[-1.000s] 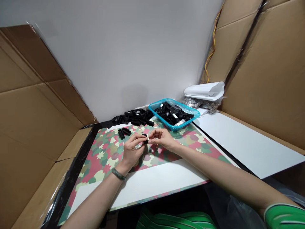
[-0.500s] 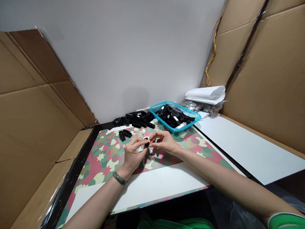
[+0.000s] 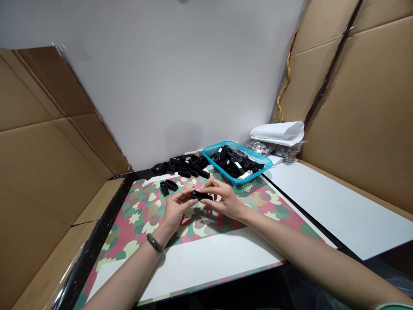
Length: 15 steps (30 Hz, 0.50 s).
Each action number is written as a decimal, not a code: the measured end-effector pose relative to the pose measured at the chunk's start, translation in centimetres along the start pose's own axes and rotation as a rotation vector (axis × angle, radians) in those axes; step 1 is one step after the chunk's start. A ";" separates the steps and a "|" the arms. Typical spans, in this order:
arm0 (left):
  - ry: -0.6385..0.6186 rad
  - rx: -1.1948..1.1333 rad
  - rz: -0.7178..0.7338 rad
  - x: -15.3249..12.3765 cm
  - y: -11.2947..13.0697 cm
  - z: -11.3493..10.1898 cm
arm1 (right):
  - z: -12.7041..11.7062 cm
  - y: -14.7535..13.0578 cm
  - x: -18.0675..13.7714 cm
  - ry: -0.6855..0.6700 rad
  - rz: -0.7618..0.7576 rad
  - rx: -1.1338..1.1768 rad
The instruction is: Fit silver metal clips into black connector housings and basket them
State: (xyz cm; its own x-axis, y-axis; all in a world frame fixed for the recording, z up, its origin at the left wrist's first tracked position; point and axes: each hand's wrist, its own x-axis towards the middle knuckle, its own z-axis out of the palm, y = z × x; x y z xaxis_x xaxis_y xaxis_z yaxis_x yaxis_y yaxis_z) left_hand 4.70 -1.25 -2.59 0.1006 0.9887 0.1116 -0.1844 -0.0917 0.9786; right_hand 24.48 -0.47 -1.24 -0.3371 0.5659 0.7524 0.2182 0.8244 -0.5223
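Observation:
A small oblong black plastic part (image 3: 201, 196) is held lengthwise between my two hands, above the patterned mat (image 3: 145, 211). My left hand (image 3: 177, 208) pinches its left end between thumb and fingers; a dark green bangle (image 3: 155, 243) circles that wrist. At the other end, my right hand (image 3: 223, 199) grips the part with thumb and fingertips. Fingers cover some of the part, and its exact kind is not clear. Two similar black parts (image 3: 168, 186) lie on the mat just beyond my left hand.
Behind the mat is a heap of black parts (image 3: 183, 164). A blue basket (image 3: 206, 151) full of such parts stands to its right. Farther right are a rolled white sheet (image 3: 277, 132) and clear bags of small pieces (image 3: 285, 154). Cardboard walls (image 3: 364, 103) flank the table.
The black part has turned from end-on to lengthwise across my view. My right hand has shifted from its fingertip pinch to gripping the part's right end.

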 end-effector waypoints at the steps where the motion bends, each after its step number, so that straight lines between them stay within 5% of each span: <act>1: -0.004 -0.031 -0.013 0.0 0.0 0.0 | 0.2 -0.1 -0.1 0.010 -0.023 -0.023; 7: 0.008 -0.156 -0.112 -0.4 0.4 0.7 | 0.9 0.0 -0.4 0.036 -0.019 -0.100; 15: -0.141 -0.142 -0.175 -0.4 2.0 0.1 | 0.4 0.1 -0.5 0.012 -0.070 -0.209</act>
State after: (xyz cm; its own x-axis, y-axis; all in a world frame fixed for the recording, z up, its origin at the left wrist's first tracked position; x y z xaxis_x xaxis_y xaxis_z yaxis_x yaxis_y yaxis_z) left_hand 4.36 -1.89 -0.63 0.2769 0.9606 -0.0248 -0.2861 0.1071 0.9522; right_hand 24.30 -0.65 -1.86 -0.3473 0.5066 0.7892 0.3799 0.8454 -0.3755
